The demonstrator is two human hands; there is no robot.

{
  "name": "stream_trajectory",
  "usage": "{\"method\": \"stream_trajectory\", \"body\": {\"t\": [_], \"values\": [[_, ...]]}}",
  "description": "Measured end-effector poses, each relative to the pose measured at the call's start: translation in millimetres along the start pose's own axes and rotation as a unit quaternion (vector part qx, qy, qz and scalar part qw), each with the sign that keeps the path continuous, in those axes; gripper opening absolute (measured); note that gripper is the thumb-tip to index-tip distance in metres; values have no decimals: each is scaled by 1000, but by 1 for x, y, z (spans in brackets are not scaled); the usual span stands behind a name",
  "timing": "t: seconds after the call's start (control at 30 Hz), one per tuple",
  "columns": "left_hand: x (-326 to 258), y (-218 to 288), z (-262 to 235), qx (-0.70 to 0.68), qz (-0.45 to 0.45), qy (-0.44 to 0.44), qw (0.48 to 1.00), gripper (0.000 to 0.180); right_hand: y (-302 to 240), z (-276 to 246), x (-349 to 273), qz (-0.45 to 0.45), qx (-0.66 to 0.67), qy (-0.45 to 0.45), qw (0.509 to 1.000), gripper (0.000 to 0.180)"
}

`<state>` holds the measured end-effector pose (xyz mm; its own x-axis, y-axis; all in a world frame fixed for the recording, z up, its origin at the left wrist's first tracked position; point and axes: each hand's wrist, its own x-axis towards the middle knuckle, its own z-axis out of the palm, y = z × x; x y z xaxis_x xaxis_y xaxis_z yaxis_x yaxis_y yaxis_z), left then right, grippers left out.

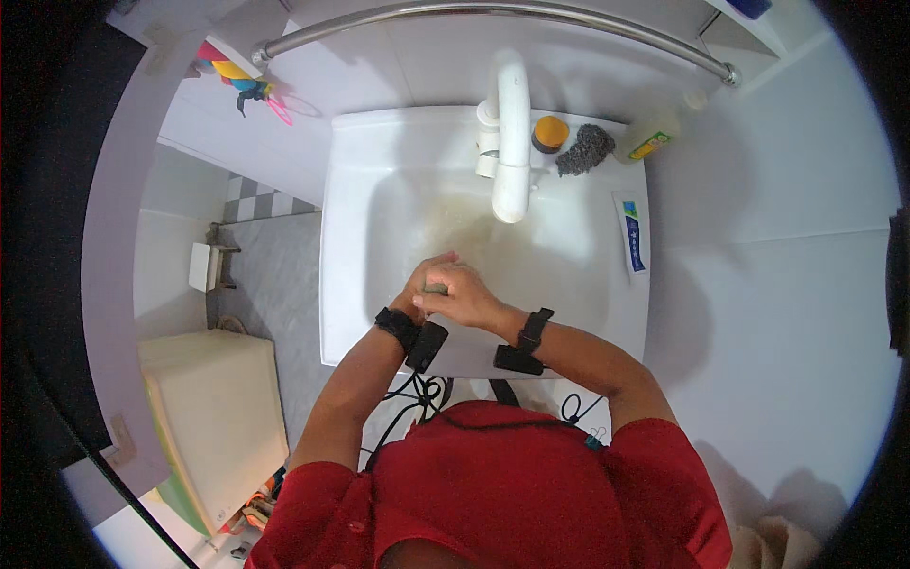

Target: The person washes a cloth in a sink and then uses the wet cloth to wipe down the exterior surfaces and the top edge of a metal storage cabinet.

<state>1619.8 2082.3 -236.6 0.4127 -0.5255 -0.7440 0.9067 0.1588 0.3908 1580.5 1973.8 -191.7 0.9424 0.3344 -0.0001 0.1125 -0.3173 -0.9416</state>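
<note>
Your left hand [424,277] and right hand [462,296] press together, fingers clamped round a small pale soap bar [435,285], over the white ceramic sink [588,275]; rinsing under the dry white curved tap [512,142] seems left.

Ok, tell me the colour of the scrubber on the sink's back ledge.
Dark grey. The scrubber sits right of an orange-topped jar, clearest in the head view.

Toothpaste tube [632,234], scouring pad [585,149], bottle [656,136].
</note>
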Motion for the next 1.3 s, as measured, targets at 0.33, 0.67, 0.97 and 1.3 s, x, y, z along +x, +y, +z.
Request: {"method": "stream_trajectory", "body": {"t": [0.33,0.67,0.97,1.3], "values": [[1,-11,34,-69,64,-22,995,38,85,-71,6,228,-358,79,902,33],[-7,-3,19,-137,-70,40,987,59,36,1,-10,149,21,45,988,27],[20,-28,4,-123,32,-55,990,33,38,-27,5,86,-235,90,964,24],[-8,-3,3,5,-61,156,986,46,40,-95,9,12,-139,419,897,22]]}}
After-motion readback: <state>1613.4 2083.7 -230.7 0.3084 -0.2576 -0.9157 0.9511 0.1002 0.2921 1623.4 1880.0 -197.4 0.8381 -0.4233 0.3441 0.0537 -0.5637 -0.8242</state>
